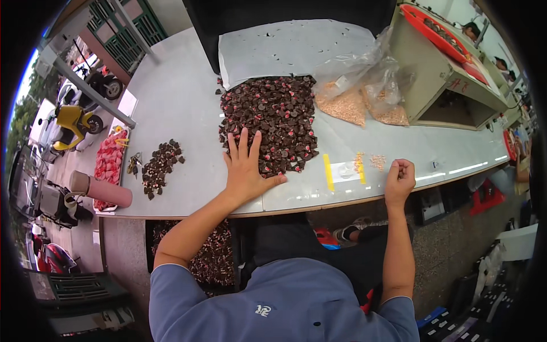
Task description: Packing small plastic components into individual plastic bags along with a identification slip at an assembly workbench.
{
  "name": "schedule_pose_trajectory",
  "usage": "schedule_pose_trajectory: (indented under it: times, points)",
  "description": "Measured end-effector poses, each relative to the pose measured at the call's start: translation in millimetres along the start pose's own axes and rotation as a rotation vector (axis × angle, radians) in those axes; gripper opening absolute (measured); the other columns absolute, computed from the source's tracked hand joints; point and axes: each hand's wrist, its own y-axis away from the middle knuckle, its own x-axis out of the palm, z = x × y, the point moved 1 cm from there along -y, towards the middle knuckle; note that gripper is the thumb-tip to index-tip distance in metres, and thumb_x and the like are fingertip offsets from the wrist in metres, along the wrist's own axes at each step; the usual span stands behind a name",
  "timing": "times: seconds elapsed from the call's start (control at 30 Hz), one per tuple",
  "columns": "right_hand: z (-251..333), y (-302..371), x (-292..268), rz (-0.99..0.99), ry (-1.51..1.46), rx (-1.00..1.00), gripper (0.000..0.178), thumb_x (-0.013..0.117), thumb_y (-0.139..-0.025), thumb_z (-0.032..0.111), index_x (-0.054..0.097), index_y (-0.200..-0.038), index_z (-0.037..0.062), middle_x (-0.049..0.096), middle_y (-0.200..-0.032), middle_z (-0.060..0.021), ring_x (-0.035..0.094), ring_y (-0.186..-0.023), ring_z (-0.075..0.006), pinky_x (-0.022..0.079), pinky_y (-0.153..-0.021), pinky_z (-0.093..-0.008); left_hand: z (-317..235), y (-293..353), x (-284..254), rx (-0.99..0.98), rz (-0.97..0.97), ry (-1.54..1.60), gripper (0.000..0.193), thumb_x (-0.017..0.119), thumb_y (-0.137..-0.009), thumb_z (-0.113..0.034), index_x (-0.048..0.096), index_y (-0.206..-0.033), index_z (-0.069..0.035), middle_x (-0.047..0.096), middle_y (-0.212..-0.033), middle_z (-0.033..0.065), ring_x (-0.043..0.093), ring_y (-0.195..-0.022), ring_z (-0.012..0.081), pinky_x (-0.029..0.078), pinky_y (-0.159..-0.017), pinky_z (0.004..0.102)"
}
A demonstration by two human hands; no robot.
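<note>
A big heap of small dark brown pieces with pink caps lies spread on the pale table. My left hand rests flat on the heap's near edge, fingers apart, holding nothing. My right hand hovers at the table's front edge with its fingers curled together; whether something tiny is pinched in them is unclear. Just left of it lie a small clear bag with yellow strips and a few tan bits.
A smaller pile of dark pieces and a red tray sit at the left, with a pink cylinder near the edge. Clear bags of tan grains lie beside a beige box. White sheet behind the heap.
</note>
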Motion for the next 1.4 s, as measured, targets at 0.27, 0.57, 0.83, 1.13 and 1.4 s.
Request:
schedule_pose_trajectory:
  times: [0.27, 0.57, 0.83, 1.13, 1.4]
  points:
    - [-0.9, -6.4, -5.7, -0.021, 0.02, -0.042, 0.009, 0.059, -0.096, 0.01, 0.058, -0.098, 0.0006, 0.057, -0.081, 0.0018, 0.048, -0.067, -0.0028, 0.04, -0.059, -0.0187, -10.0, -24.2, 7.7, -0.055, -0.036, 0.012, 0.124, 0.077, -0.061, -0.071, 0.021, -0.154, -0.01, 0.007, -0.161, 0.0215, -0.005, -0.145, 0.0517, 0.012, -0.101, 0.0799]
    - [-3.7, -2.8, -3.7, -0.027, -0.001, -0.032, 0.008, 0.06, -0.096, 0.008, 0.058, -0.098, -0.0001, 0.057, -0.081, 0.0018, 0.049, -0.068, -0.0029, 0.041, -0.06, -0.0187, -8.0, -15.1, 2.7, 0.004, -0.09, 0.082, 0.12, 0.079, -0.062, -0.066, 0.026, -0.152, -0.007, 0.009, -0.16, 0.0222, -0.001, -0.146, 0.0489, 0.011, -0.103, 0.0781]
    - [-0.3, -4.6, -6.1, -0.047, 0.006, -0.021, 0.01, 0.059, -0.097, 0.008, 0.058, -0.1, -0.0006, 0.057, -0.081, 0.0016, 0.05, -0.07, -0.0032, 0.041, -0.061, -0.0192, -53.7, -25.4, -4.7, 0.586, -0.125, 0.045, 0.029, 0.08, -0.072, -0.025, 0.068, -0.095, -0.012, 0.04, -0.15, 0.0102, 0.018, -0.147, 0.0395, 0.012, -0.107, 0.0748]
    - [1.8, -3.4, -3.2, 0.015, 0.0, -0.024, 0.01, 0.059, -0.097, 0.009, 0.058, -0.099, -0.0012, 0.057, -0.078, 0.002, 0.049, -0.068, -0.0033, 0.04, -0.059, -0.0189, -50.2, -26.2, 2.9, 0.836, -0.207, 0.003, 0.012, 0.07, -0.075, -0.014, 0.061, -0.08, -0.008, 0.064, -0.107, 0.0056, 0.057, -0.113, 0.0242, 0.039, -0.096, 0.0466]
    - [-1.2, -9.2, -2.0, -0.016, 0.123, -0.043, 0.009, 0.061, -0.095, 0.007, 0.06, -0.095, -0.0013, 0.058, -0.074, 0.0022, 0.052, -0.067, -0.0031, 0.043, -0.059, -0.0196, -43.3, -22.3, 12.7, 0.891, -0.107, 0.25, 0.019, 0.073, -0.076, -0.005, 0.054, -0.076, -0.003, 0.062, -0.085, 0.011, 0.062, -0.07, 0.0262, 0.048, -0.057, 0.0382]
